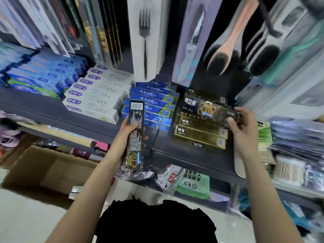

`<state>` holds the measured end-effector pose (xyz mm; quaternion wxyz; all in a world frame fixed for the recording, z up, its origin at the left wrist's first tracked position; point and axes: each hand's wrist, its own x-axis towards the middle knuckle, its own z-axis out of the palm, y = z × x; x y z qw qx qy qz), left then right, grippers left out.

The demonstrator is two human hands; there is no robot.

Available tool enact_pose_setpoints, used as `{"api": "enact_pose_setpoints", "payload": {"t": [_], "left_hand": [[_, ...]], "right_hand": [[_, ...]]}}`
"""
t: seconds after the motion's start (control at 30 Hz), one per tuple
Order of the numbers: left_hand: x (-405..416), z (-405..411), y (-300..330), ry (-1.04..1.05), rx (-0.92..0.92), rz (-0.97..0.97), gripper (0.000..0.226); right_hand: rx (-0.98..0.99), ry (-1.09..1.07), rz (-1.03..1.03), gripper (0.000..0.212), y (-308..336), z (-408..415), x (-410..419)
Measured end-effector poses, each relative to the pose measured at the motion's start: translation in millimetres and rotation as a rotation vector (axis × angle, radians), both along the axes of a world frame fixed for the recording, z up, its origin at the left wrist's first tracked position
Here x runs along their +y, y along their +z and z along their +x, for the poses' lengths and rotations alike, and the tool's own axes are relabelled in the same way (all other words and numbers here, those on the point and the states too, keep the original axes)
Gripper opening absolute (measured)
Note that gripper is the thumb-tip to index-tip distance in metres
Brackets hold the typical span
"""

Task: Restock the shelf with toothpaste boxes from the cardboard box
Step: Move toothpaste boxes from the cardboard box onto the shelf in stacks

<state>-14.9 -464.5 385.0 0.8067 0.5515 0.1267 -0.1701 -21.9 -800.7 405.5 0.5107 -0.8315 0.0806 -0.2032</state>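
Observation:
My left hand (128, 130) grips a long black and gold toothpaste box (135, 135), held upright in front of the dark shelf (105, 127), its barcode end up. My right hand (242, 120) holds the right end of another black and gold toothpaste box (205, 109), lying flat on top of a stack of gold boxes (199, 135) on the shelf. The open cardboard box (47, 169) stands on the floor at the lower left; its contents are mostly hidden.
Stacks of blue boxes (154, 102), white boxes (94, 95) and blue-green boxes (40, 74) fill the shelf to the left. Packaged cutlery (145, 39) and brushes (220, 55) hang above. Bagged goods (192, 183) sit on the lower shelf, folded items (296, 135) at the right.

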Motion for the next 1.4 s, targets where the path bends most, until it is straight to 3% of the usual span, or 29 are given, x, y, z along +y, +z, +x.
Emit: {"api": "enact_pose_setpoints", "payload": {"t": [0.1,0.2,0.33,0.43,0.47,0.53,0.6,0.67,0.77,0.9,0.97,1.03,1.1,1.17,1.23,1.3,1.4], "left_hand": [[-15.2,0.3,0.2,-0.039,-0.005,-0.017,0.061],[-33.2,0.1,2.6,-0.086,-0.026,0.023,0.048],[-54.2,0.3,0.6,-0.139,0.012,0.108,0.083],[-72.7,-0.7,4.4,-0.138,-0.029,0.18,0.079],[-79.8,0.0,6.9,-0.128,-0.053,0.225,0.08],[-95.4,0.2,14.7,-0.099,-0.151,0.354,0.083],[-109.2,2.2,17.8,-0.055,-0.338,0.58,0.084],[-121.7,2.7,19.9,-0.07,-0.514,0.811,0.085],[-130.5,4.8,17.2,-0.173,-0.659,0.921,0.09],[-121.0,10.3,22.7,-0.465,-0.707,0.746,0.099],[-114.3,14.8,25.9,-0.548,-0.743,0.752,0.096],[-113.7,19.9,27.8,-0.63,-0.899,0.914,0.094],[-117.1,26.4,34.9,-0.706,-1.068,1.109,0.092],[-121.9,40.2,46.3,-0.754,-1.234,1.329,0.088],[-127.9,58.0,59.5,-0.783,-1.388,1.478,0.083],[-136.1,71.5,66.8,-0.813,-1.503,1.52,0.079],[-145.7,78.3,50.7,-0.641,-1.677,1.62,0.071]], "right_hand": [[-0.007,-0.073,-0.268,0.03,-10.4,37.8,-12.7],[0.053,-0.166,-0.411,0.029,-22.6,75.9,-16.9],[0.216,-0.257,-0.546,0.045,-39.2,106.1,-17.3],[0.26,-0.303,-0.621,0.047,-35.4,104.5,-11.8],[0.221,-0.291,-0.554,0.042,-24.8,95.8,-2.3],[0.202,-0.143,-0.192,0.035,-3.4,64.5,25.8],[0.363,0.143,0.278,0.042,13.6,21.3,59.9],[0.46,0.263,0.533,0.056,11.5,-8.6,80.2],[0.372,0.198,0.66,0.067,2.0,-21.6,83.2],[0.308,0.109,0.757,0.075,-1.7,-24.2,62.1],[0.299,0.129,0.769,0.085,-2.0,-25.0,52.1],[0.278,0.152,0.585,0.08,0.3,-26.5,43.1],[0.27,0.111,0.111,0.079,2.5,-28.0,31.3],[0.275,0.011,-0.334,0.092,2.9,-25.6,15.8],[0.247,-0.031,-0.513,0.094,10.5,-20.1,4.5],[0.193,0.02,-0.741,0.079,19.5,-9.2,-1.5],[0.186,0.047,-0.829,0.055,22.8,15.0,-10.5]]}}
